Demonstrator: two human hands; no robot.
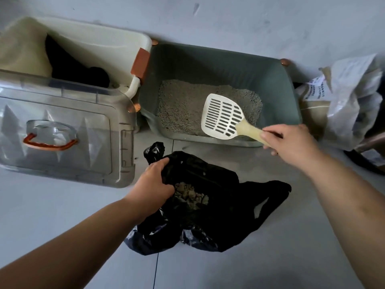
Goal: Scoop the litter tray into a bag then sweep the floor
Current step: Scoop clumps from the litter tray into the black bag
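A grey-green litter tray [225, 61] stands against the wall, with grey litter [181, 107] spread over its floor. My right hand [291, 140] grips the handle of a cream slotted scoop [221, 116], whose empty blade hovers over the tray's near right corner. On the floor in front lies a black plastic bag [225, 207], its mouth open, with clumps of litter [190, 195] inside. My left hand [155, 181] clutches the bag's left edge and holds the mouth open.
A cream carrier base [100, 44] with dark fabric inside sits left of the tray. Its clear lid [62, 132] with an orange handle lies in front of it. A white printed sack [350, 101] leans at the right. Grey floor tiles stretch toward me.
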